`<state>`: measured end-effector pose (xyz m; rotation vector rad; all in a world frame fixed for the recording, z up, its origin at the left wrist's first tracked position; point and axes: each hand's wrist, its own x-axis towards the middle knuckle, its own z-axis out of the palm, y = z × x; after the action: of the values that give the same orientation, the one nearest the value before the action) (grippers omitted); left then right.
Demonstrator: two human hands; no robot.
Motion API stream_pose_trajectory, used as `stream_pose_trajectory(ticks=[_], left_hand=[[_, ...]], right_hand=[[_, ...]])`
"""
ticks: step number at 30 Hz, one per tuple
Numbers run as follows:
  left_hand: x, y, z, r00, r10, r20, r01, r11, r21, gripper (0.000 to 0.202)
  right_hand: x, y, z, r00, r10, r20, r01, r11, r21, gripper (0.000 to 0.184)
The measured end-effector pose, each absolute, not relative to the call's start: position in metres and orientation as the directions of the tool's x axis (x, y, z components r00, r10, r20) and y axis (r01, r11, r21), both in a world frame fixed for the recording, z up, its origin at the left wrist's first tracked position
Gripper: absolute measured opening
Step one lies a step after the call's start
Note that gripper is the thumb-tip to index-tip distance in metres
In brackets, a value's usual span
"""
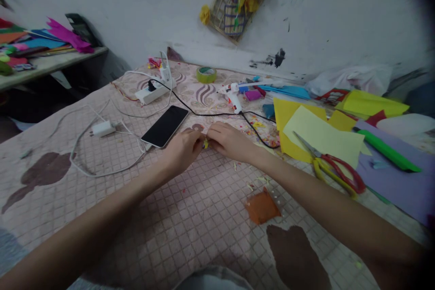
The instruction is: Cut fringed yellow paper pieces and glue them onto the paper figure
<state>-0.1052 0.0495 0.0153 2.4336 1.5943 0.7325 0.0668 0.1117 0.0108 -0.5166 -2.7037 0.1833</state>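
Observation:
My left hand (183, 148) and my right hand (228, 141) meet at the middle of the patterned cloth. Their fingertips are pinched together on a small yellow piece (205, 144), mostly hidden between them. A black phone (165, 126) lies face up just left of my left hand. A white glue gun (234, 95) stands beyond my right hand, its black cord (217, 114) running past my fingers. An orange paper scrap (261, 207) lies on the cloth below my right forearm.
Yellow paper sheets (319, 133) with red and yellow scissors (335, 173) lie at the right, beside purple paper (394, 176) and a green marker (387, 150). A white power strip (154, 91), charger (102, 128) and tape roll (206, 74) sit farther back. A shelf (44, 65) of coloured paper is at left.

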Motion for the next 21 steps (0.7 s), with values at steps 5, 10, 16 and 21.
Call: stream_pose_trajectory(ticks=[5, 10, 16, 21], left_hand=[[-0.113, 0.048, 0.019, 0.294, 0.914, 0.280, 0.736, -0.404, 0.543, 0.020], [-0.117, 0.046, 0.021, 0.216, 0.946, 0.241, 0.660, -0.323, 0.678, 0.019], [-0.126, 0.046, 0.025, 0.044, 0.977, 0.208, 0.602, -0.192, 0.775, 0.022], [-0.137, 0.048, 0.020, -0.064, 0.956, 0.286, 0.630, -0.184, 0.754, 0.021]], right_hand=[[0.073, 0.109, 0.018, -0.826, 0.417, 0.380, 0.324, 0.902, -0.285, 0.016], [0.086, 0.103, 0.026, -0.758, 0.462, 0.461, 0.324, 0.879, -0.349, 0.016], [0.128, 0.080, 0.043, -0.670, 0.568, 0.478, 0.406, 0.820, -0.404, 0.016], [0.172, 0.046, 0.044, -0.634, 0.661, 0.401, 0.485, 0.744, -0.459, 0.014]])
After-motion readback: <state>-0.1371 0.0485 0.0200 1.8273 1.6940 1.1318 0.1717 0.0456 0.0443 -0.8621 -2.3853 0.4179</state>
